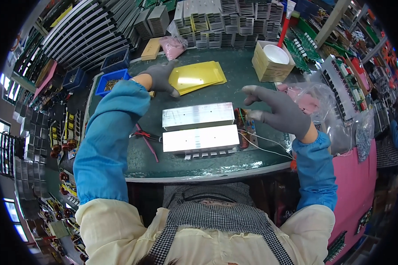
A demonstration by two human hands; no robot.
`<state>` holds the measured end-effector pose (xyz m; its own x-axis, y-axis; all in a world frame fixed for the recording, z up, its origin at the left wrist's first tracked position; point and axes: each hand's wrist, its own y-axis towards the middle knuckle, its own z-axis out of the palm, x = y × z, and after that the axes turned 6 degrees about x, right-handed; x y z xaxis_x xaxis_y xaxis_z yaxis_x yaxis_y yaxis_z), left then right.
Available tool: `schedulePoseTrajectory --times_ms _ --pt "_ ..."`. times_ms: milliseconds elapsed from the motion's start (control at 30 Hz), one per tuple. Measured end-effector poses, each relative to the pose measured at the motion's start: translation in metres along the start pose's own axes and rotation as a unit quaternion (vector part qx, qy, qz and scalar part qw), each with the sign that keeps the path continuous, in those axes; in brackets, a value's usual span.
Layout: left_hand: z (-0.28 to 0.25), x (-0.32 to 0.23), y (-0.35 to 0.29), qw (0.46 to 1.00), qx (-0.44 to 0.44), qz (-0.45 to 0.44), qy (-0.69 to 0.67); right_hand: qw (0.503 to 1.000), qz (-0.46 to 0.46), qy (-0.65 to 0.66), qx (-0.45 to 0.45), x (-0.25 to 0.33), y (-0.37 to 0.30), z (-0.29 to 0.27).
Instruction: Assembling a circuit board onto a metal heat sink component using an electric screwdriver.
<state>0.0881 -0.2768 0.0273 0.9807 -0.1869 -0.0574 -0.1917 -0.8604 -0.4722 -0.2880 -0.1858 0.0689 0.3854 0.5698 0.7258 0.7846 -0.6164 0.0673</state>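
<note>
My left hand point(162, 78), in a grey glove, is at the left edge of a stack of thin yellow sheets point(198, 77). Its thumb and fingers are apart, and I see nothing between them. A small tan piece point(152, 94) shows just below that hand. In the middle of the green bench lie two long silver heatsinks point(200, 138), side by side on what looks like a circuit board. Copper coils point(242, 140) and white wires come out at its right end. My right hand point(282, 110), also gloved, hovers over that end with fingers spread, holding nothing.
At the left stands a blue bin point(112, 81) of small metal parts. A wooden box with a white bowl point(276, 54) sits far right, near clear plastic bags point(311, 99). Metal heatsinks point(227, 22) are stacked along the back. A purple-handled tool point(147, 143) lies left of the board.
</note>
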Motion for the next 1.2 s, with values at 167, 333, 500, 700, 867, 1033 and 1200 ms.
schedulePoseTrajectory --times_ms 167,333,500,700,867,1033,1200 --pt "-0.01 0.011 -0.022 0.995 -0.091 0.039 0.011 1.0 0.003 -0.006 -0.009 -0.006 -0.005 -0.005" --pt "-0.019 0.0 -0.068 0.957 -0.206 0.136 -0.152 0.998 -0.02 0.009 -0.054 -0.008 0.001 -0.002" --pt "0.007 -0.037 -0.135 0.913 -0.255 0.296 -0.115 0.937 0.049 0.312 -0.152 -0.003 0.007 0.015" --pt "0.058 -0.066 -0.169 0.937 -0.243 0.233 -0.091 0.984 0.061 0.135 -0.098 -0.002 0.006 0.053" --pt "0.086 -0.052 -0.163 0.917 -0.295 0.229 -0.144 0.985 0.108 0.1 -0.091 -0.002 0.005 0.063" --pt "0.115 -0.049 -0.154 0.786 -0.257 0.056 -0.56 0.983 0.136 0.085 -0.088 0.002 0.009 0.066" --pt "0.125 -0.061 -0.149 0.681 -0.219 0.086 -0.693 0.983 0.126 0.091 -0.095 -0.002 0.011 0.068"
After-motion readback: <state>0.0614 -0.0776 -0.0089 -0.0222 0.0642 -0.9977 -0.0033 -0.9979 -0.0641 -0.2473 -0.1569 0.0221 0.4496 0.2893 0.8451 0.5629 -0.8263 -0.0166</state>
